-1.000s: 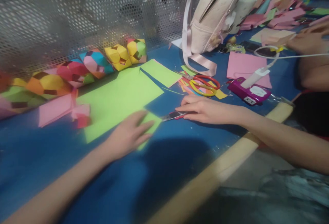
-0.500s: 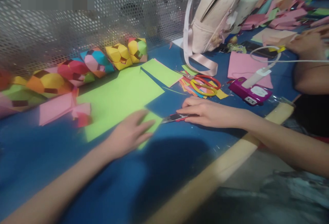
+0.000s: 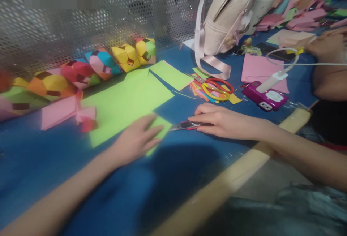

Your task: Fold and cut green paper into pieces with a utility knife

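My left hand (image 3: 139, 136) lies with its fingers spread over a small folded-looking piece of lime green paper (image 3: 164, 122), pressing it against the blue table. My right hand (image 3: 217, 120) grips a red and black utility knife (image 3: 187, 125), its blade pointing left at the right corner of that piece. Beyond my left hand lies a large lime green sheet (image 3: 121, 102). Another lime green sheet (image 3: 170, 75) rests farther back, a dark blue gap between the two. Part of the small piece is hidden under my left fingers.
Scissors (image 3: 219, 88) with red and yellow handles lie on paper scraps. A purple power adapter (image 3: 265, 95) stands by pink paper (image 3: 252, 69). Folded paper balls (image 3: 126, 57) line a perforated metal panel. Behind are a pale bag (image 3: 219, 30) and, at right, another person's hand (image 3: 325, 46).
The view has shifted very slightly. My left hand stays on the paper, and my right hand with the utility knife is nearly unmoved.
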Available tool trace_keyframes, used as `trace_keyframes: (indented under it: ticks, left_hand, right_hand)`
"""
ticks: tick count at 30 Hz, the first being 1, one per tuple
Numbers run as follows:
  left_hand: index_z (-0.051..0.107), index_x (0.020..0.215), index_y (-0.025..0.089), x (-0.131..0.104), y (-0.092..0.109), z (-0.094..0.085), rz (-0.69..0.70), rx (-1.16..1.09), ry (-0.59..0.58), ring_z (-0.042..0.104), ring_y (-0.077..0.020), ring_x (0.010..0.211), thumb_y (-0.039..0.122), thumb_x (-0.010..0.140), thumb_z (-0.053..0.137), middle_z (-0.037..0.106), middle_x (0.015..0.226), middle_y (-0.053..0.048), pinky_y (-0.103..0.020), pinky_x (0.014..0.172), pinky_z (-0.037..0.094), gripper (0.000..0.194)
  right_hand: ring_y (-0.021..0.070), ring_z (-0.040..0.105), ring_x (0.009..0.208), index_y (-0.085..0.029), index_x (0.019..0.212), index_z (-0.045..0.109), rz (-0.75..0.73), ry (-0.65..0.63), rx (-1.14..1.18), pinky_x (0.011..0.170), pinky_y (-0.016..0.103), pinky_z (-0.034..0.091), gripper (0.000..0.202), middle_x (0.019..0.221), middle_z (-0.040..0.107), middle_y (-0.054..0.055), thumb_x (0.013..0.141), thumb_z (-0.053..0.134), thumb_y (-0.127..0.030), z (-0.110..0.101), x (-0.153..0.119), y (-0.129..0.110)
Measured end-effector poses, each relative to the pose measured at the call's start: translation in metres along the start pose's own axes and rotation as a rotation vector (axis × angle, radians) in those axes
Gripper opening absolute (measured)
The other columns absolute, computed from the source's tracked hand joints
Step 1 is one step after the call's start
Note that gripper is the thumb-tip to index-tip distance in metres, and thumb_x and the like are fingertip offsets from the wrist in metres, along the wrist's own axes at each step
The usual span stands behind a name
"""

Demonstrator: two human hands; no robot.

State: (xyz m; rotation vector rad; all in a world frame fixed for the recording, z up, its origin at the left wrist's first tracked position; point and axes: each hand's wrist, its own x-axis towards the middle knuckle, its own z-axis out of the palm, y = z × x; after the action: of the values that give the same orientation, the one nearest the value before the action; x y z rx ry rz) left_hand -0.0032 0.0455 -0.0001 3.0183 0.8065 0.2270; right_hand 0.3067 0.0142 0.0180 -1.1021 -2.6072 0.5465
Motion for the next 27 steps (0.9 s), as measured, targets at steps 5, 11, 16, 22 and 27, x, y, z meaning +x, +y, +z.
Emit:
trace_keyframes:
  ticks: [5, 11, 16, 22, 27]
  left_hand:
    - [0.064, 0.124, 0.011, 0.000, 0.001, 0.000, 0.000, 0.006, -0.012, 0.053, -0.0364, 0.125, 0.044, 0.102, 0.023, 0.053, 0.134, -0.026, -0.052, 0.098, 0.050, 0.057]
    - [0.064, 0.125, 0.014, -0.001, 0.000, 0.000, -0.009, 0.025, -0.018, 0.053, -0.0345, 0.125, 0.044, 0.101, 0.024, 0.053, 0.135, -0.023, -0.050, 0.098, 0.050, 0.055]
    - [0.065, 0.125, 0.018, 0.000, 0.000, -0.001, 0.001, 0.022, 0.001, 0.055, -0.0338, 0.122, 0.041, 0.101, 0.028, 0.054, 0.133, -0.022, -0.050, 0.096, 0.052, 0.050]
    - [0.067, 0.122, 0.018, 0.002, 0.001, -0.001, 0.008, 0.011, 0.016, 0.056, -0.0346, 0.119, 0.039, 0.101, 0.030, 0.055, 0.131, -0.023, -0.051, 0.094, 0.052, 0.048]
    - [0.065, 0.126, 0.020, 0.003, 0.002, -0.002, 0.018, 0.001, 0.008, 0.057, -0.0352, 0.117, 0.039, 0.100, 0.033, 0.054, 0.131, -0.023, -0.052, 0.091, 0.053, 0.046]
  right_hand:
    - [0.0228, 0.056, 0.093, -0.014, 0.125, 0.063, 0.011, 0.014, -0.011, 0.083, 0.036, 0.047, 0.035, 0.100, 0.057, 0.012, 0.098, 0.047, -0.029, 0.002, -0.004, -0.005]
    - [0.0222, 0.056, 0.093, -0.015, 0.125, 0.063, 0.027, 0.019, 0.027, 0.084, 0.036, 0.047, 0.035, 0.101, 0.057, 0.011, 0.098, 0.048, -0.031, 0.002, -0.003, -0.010]
    - [0.0225, 0.056, 0.093, -0.017, 0.121, 0.066, 0.052, 0.011, 0.067, 0.083, 0.036, 0.048, 0.033, 0.100, 0.058, 0.011, 0.098, 0.047, -0.031, 0.005, -0.003, -0.015]
    - [0.0232, 0.057, 0.093, -0.019, 0.118, 0.068, 0.057, 0.024, 0.057, 0.082, 0.036, 0.047, 0.030, 0.100, 0.059, 0.011, 0.097, 0.049, -0.029, 0.004, -0.007, -0.019]
    - [0.0216, 0.056, 0.089, -0.018, 0.117, 0.068, 0.067, -0.034, 0.044, 0.079, 0.033, 0.046, 0.029, 0.096, 0.057, 0.009, 0.096, 0.050, -0.027, -0.004, -0.001, -0.020]
